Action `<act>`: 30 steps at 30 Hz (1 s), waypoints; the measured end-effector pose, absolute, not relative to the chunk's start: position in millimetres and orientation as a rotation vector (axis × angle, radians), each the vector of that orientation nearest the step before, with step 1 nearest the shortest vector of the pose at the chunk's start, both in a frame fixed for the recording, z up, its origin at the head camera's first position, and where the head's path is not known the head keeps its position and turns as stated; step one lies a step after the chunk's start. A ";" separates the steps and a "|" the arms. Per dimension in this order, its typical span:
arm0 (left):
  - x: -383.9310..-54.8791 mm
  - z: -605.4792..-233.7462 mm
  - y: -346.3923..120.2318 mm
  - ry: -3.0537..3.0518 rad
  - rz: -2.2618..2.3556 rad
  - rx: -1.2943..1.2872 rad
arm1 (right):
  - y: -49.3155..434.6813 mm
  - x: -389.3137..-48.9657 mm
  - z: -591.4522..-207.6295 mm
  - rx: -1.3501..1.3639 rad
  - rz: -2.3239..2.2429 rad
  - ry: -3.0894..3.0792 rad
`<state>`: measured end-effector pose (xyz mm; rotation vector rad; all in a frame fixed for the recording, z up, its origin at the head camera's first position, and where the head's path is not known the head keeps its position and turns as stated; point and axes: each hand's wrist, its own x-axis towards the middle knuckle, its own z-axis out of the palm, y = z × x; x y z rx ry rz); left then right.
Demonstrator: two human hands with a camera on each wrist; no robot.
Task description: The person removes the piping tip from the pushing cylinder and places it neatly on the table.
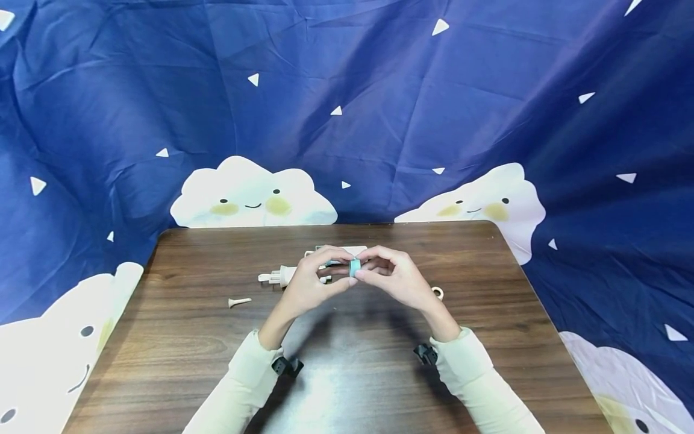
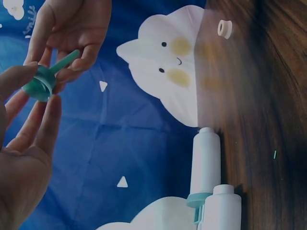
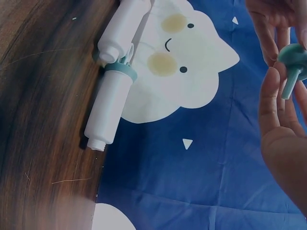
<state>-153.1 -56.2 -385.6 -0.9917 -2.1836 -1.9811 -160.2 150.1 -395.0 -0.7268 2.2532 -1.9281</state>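
Above the table, both hands meet at a small teal plastic piece, which has a round hollow cup and a thin straight stem. My left hand pinches the cup between thumb and fingertips. From the other side my right hand pinches the same piece with thumb and forefinger. In the left wrist view the teal cup shows its open mouth, and its stem points toward the right hand. The right wrist view shows the domed back of the teal piece, its stem angled downward.
Behind the hands lie white cylinders with teal collars, partly hidden in the head view. A white part with prongs and a small cream peg lie left. A cream ring-like piece sits beside the right wrist.
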 end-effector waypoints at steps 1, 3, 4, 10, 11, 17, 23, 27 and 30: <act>-152.9 -385.6 -55.9 -2.185 -1.988 -0.992 | 150.0 -160.3 -395.2 -0.730 -1.928 2.252; -152.4 -385.5 -55.6 -2.177 -2.010 -0.994 | 150.2 -160.4 -395.5 -0.739 -1.928 2.253; -152.4 -385.6 -55.6 -2.173 -2.016 -0.996 | 150.4 -160.2 -395.3 -0.740 -1.928 2.252; -152.7 -385.4 -55.0 -2.164 -2.008 -1.014 | 151.3 -158.0 -392.1 -0.718 -1.916 2.256; -152.5 -385.0 -55.1 -2.162 -2.007 -1.013 | 151.0 -157.3 -390.7 -0.716 -1.910 2.259; -149.5 -381.8 -58.9 -2.170 -1.985 -0.967 | 149.8 -149.6 -378.8 -0.682 -1.826 2.318; -148.0 -379.5 -60.6 -2.142 -2.012 -0.944 | 158.3 -150.9 -393.4 -0.644 -1.830 2.329; -149.1 -379.6 -60.9 -2.123 -2.022 -0.946 | 166.4 -155.7 -408.6 -0.634 -1.871 2.305; -150.0 -380.6 -60.7 -2.102 -2.044 -0.954 | 169.5 -157.2 -413.3 -0.613 -1.919 2.263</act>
